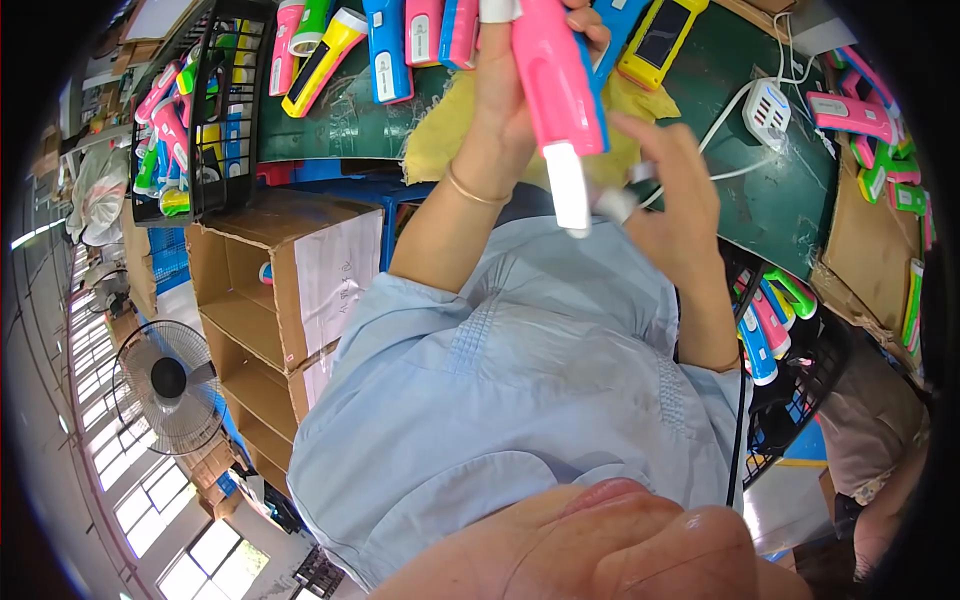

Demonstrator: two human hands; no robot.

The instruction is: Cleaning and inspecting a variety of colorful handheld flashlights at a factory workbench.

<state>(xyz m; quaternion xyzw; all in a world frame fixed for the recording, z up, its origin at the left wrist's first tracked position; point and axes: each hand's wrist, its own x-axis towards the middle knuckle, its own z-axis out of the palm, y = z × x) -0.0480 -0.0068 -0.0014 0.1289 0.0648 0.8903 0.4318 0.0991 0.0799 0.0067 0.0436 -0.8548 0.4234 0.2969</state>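
My left hand (505, 85) is closed around a pink and blue flashlight (552, 75), held at the top centre above my lap. From its lower end sticks out a white flat piece (568, 190). Something white covers my left thumb tip. Just right of the flashlight is my right hand (675, 185), blurred by motion, with its fingers apart. Whitish coverings show at some of its fingertips, and I see nothing gripped there. Beneath my hands a yellow cloth (440, 130) lies on the green table (330, 125).
Several flashlights (390, 50) line the table's far side, including a yellow one (660, 40). A white power strip (767, 112) with cables lies right. Black crates (225, 120) of flashlights flank me. Cardboard shelves (250, 300) and a fan (168, 378) stand left; another person (870, 420) is right.
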